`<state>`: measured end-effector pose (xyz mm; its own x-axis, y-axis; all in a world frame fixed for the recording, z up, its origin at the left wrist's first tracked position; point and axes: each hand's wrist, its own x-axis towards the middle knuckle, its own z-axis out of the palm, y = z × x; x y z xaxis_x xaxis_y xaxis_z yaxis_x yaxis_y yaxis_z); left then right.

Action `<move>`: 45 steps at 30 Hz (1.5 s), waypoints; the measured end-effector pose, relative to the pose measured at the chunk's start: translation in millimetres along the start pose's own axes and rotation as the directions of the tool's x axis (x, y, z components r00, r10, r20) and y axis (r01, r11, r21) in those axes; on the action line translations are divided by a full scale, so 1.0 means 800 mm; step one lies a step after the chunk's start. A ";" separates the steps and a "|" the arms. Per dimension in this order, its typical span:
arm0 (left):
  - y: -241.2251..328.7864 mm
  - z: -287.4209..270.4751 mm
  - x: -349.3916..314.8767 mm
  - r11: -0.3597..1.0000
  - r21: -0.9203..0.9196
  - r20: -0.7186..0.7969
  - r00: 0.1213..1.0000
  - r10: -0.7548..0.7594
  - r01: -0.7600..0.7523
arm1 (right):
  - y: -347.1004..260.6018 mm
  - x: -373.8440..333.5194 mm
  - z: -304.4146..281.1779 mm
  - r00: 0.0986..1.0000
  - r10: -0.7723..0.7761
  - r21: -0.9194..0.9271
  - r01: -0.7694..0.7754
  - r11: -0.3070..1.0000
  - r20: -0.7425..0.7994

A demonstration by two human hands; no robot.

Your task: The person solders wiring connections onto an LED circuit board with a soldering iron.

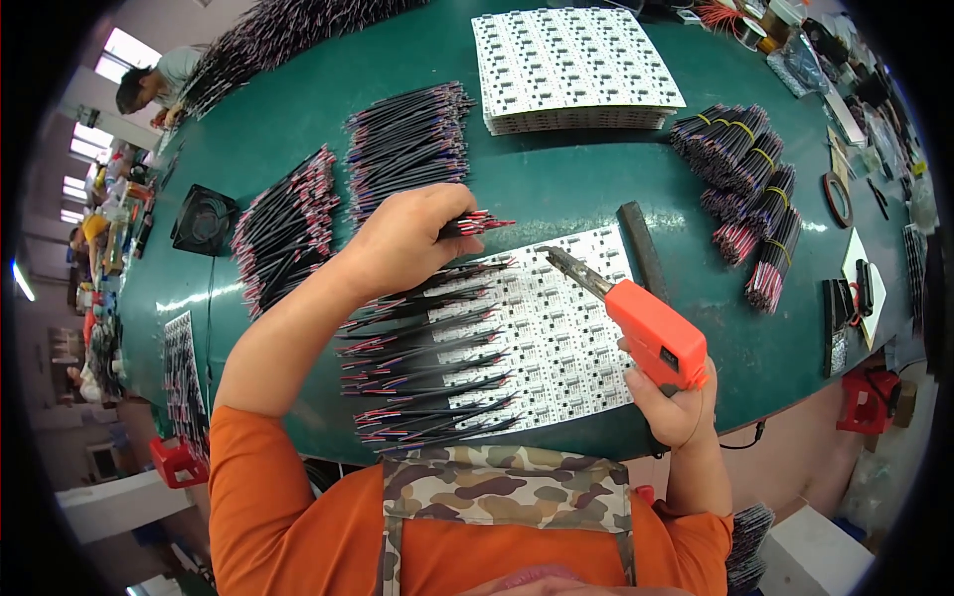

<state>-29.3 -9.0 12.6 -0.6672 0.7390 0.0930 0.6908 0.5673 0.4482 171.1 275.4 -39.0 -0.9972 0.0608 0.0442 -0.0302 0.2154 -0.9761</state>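
Observation:
My left hand [402, 238] is closed around a few short black wires [481, 223] with red tips, held above the far left corner of a white circuit board panel [571, 348]. My right hand [684, 405] grips a red soldering gun [651, 328] by its handle. Its metal tip points up and left over the panel's far part, apart from the held wires. Rows of black wires [427, 372] with red, blue and white ends lie across the panel's left side and stick out past its edge. Whether these wires are attached cannot be made out.
A dark bar [644, 248] lies beside the panel. Loose wire piles [407, 144] and a small black fan [204, 221] are at the left. Stacked panels [576, 65] stand at the back, with banded wire bundles [745, 169] right of them. Another person [159, 84] works far left.

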 end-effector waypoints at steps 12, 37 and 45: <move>0.001 0.010 -0.006 0.998 -0.026 0.004 0.999 0.052 -0.052 | -0.004 -0.006 -0.003 1.000 0.009 0.045 -0.007 0.999 -0.024; 0.005 0.070 -0.035 0.948 0.195 0.184 0.959 0.218 -0.252 | 0.002 -0.002 0.000 0.989 -0.038 -0.122 0.056 0.991 0.142; 0.010 0.066 -0.030 0.951 0.181 0.196 0.957 0.214 -0.250 | 0.002 0.000 0.001 0.984 -0.080 -0.187 0.110 0.976 0.162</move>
<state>6.6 -2.9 -33.2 -0.4360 0.8999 0.0102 0.8743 0.4208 0.2420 171.4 274.9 -40.6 -0.9895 -0.1151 0.0872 -0.1265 0.3995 -0.9080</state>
